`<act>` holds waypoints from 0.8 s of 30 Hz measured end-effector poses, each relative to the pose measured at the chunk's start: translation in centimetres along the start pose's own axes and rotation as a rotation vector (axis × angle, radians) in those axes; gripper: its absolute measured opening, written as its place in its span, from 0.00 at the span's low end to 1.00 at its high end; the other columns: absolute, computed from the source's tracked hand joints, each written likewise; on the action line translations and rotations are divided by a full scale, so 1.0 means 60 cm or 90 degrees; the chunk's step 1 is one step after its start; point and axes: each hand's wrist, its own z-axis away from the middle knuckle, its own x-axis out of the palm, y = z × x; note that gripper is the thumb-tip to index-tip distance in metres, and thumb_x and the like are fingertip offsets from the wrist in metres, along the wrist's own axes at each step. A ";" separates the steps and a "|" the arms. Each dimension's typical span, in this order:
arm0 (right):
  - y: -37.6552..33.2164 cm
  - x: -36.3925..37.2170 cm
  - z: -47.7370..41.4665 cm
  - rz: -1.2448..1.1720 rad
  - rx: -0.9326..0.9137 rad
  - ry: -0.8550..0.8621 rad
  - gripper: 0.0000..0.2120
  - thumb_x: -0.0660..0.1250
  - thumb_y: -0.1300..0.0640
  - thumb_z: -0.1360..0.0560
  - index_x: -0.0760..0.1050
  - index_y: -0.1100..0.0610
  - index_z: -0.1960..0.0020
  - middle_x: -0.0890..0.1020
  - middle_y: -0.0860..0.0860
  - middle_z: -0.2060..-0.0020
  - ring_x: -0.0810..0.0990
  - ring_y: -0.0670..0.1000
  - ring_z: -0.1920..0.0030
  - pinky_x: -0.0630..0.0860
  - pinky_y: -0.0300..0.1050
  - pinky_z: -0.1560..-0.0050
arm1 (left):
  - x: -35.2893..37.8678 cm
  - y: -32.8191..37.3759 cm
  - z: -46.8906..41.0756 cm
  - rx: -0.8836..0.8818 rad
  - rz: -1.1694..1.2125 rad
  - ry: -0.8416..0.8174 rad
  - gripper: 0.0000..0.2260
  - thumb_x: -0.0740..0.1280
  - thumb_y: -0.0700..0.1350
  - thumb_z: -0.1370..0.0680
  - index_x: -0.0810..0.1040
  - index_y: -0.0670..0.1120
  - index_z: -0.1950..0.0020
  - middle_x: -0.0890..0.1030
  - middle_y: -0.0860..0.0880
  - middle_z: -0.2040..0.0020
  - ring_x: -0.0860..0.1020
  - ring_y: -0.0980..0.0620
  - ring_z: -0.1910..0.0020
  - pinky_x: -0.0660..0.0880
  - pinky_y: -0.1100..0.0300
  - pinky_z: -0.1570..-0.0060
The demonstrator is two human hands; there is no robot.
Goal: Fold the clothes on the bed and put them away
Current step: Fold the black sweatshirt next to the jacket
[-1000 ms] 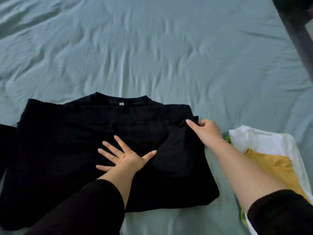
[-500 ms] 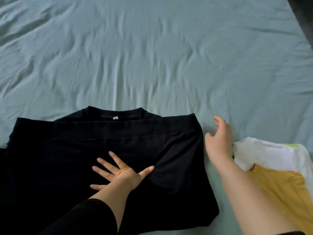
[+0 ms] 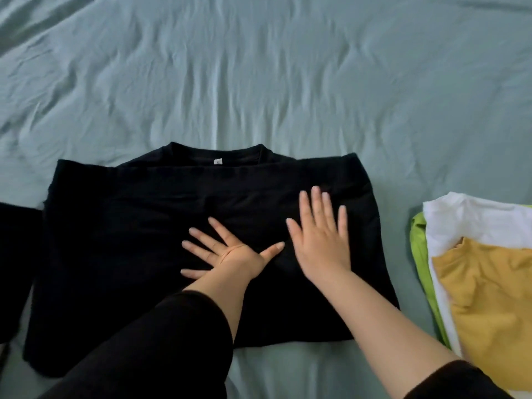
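Black shirt (image 3: pixel 129 254) folded over, flat on the bed sheet (image 3: pixel 259 82) around 6 o'clock. Pinned under left hand (image 3: pixel 230 254), fingers splayed, and right hand (image 3: pixel 322 243), fingers straight, gripping nothing. Folded stack (image 3: pixel 475 220) at 3 o'clock, cropped; dark cloth (image 3: pixel 17 269) at 9, mostly cut off.

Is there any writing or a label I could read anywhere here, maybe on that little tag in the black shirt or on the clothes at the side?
White neck tag inside the collar of the black shirt: a faint mark, too small and blurred to read.
Pile of folded clothes, white, yellow and green: no print or label shows.
Bed sheet: plain, no text.
So nothing here can be read.
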 end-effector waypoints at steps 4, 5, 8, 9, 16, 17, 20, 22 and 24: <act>-0.022 0.033 0.070 0.083 -0.114 -0.008 0.26 0.36 0.40 0.20 0.39 0.43 0.23 0.41 0.45 0.23 0.41 0.47 0.22 0.34 0.50 0.25 | 0.008 -0.016 0.003 0.042 0.014 0.057 0.66 0.61 0.81 0.44 0.17 0.48 0.35 0.18 0.37 0.34 0.22 0.34 0.32 0.31 0.25 0.41; -0.015 0.035 0.076 0.091 -0.080 -0.002 0.26 0.35 0.41 0.20 0.38 0.43 0.23 0.40 0.44 0.23 0.39 0.46 0.23 0.34 0.50 0.25 | 0.010 -0.022 0.004 0.074 0.012 0.062 0.66 0.60 0.82 0.45 0.17 0.48 0.34 0.18 0.37 0.34 0.21 0.35 0.33 0.30 0.26 0.41; -0.013 0.038 0.091 0.077 0.018 0.005 0.26 0.33 0.42 0.20 0.33 0.45 0.24 0.38 0.44 0.23 0.36 0.46 0.23 0.35 0.52 0.25 | 0.019 -0.060 0.006 0.205 -0.013 0.105 0.61 0.56 0.81 0.39 0.19 0.49 0.31 0.20 0.38 0.31 0.22 0.37 0.31 0.24 0.31 0.42; -0.017 0.039 0.104 0.078 0.042 -0.001 0.26 0.34 0.42 0.20 0.33 0.45 0.24 0.38 0.45 0.23 0.37 0.47 0.23 0.36 0.52 0.25 | 0.024 -0.085 0.004 0.269 -0.052 0.143 0.56 0.51 0.81 0.36 0.21 0.50 0.30 0.23 0.39 0.29 0.23 0.38 0.30 0.21 0.35 0.43; -0.050 0.044 0.277 -0.388 0.156 -0.017 0.21 0.61 0.51 0.20 0.65 0.47 0.27 0.60 0.46 0.25 0.57 0.50 0.24 0.60 0.44 0.28 | 0.013 -0.387 -0.024 0.457 -0.341 0.279 0.32 0.37 0.71 0.26 0.23 0.62 0.30 0.24 0.54 0.27 0.21 0.50 0.30 0.24 0.44 0.33; -0.052 0.043 0.306 -0.526 0.254 0.023 0.15 0.65 0.52 0.22 0.73 0.45 0.36 0.72 0.45 0.32 0.69 0.50 0.30 0.68 0.41 0.37 | 0.008 -0.424 -0.020 0.444 -0.310 0.264 0.33 0.40 0.71 0.25 0.24 0.63 0.29 0.24 0.54 0.27 0.23 0.50 0.29 0.27 0.44 0.31; -0.053 0.041 0.362 -0.917 0.585 0.013 0.10 0.68 0.52 0.23 0.77 0.55 0.45 0.82 0.53 0.53 0.82 0.52 0.51 0.74 0.42 0.52 | -0.002 -0.509 0.020 0.432 -0.072 0.304 0.34 0.59 0.64 0.23 0.48 0.58 0.21 0.47 0.51 0.20 0.45 0.48 0.22 0.49 0.50 0.25; -0.044 0.045 0.366 -1.146 0.687 -0.074 0.16 0.66 0.50 0.23 0.73 0.61 0.43 0.81 0.56 0.50 0.81 0.52 0.50 0.75 0.46 0.48 | -0.007 -0.535 0.041 0.282 0.283 0.339 0.26 0.66 0.59 0.25 0.69 0.50 0.30 0.67 0.47 0.30 0.67 0.45 0.31 0.67 0.51 0.34; -0.036 0.037 0.341 -1.284 0.698 -0.014 0.21 0.66 0.47 0.24 0.71 0.61 0.39 0.80 0.55 0.46 0.79 0.52 0.46 0.73 0.48 0.40 | -0.028 -0.531 0.044 0.048 0.695 0.188 0.20 0.67 0.54 0.23 0.74 0.39 0.41 0.74 0.38 0.35 0.76 0.39 0.42 0.71 0.49 0.39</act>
